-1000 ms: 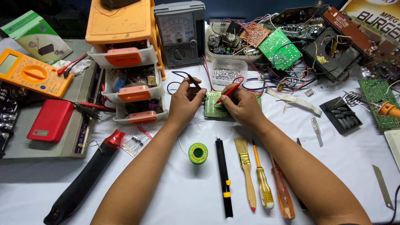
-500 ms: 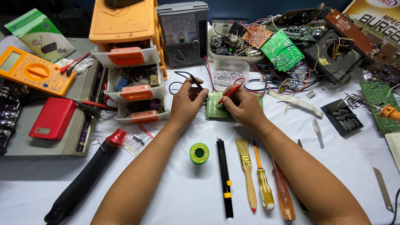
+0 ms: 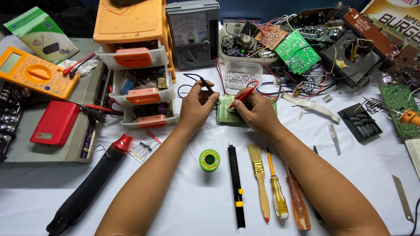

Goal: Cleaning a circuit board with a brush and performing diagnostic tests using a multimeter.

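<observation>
Scene bright, light even, coming from above. White cloth-covered table (image 3: 197, 209) almost overexposed below small green circuit board (image 3: 227, 114). Shadows soft and short: thin grey one beside long black heat tool with red tip (image 3: 87, 188), left of and below board. Far edge behind board much darker, background nearly black. Weak glare on glass face of grey analog meter (image 3: 192, 32) above board. Centre sharp. Wide lens bends corners; boards at far right of board slightly soft.

A white-covered table (image 3: 197, 209) carries a solder spool (image 3: 209, 160), brush (image 3: 259, 175), screwdrivers (image 3: 277, 192) and circuit board (image 3: 227, 111).
</observation>
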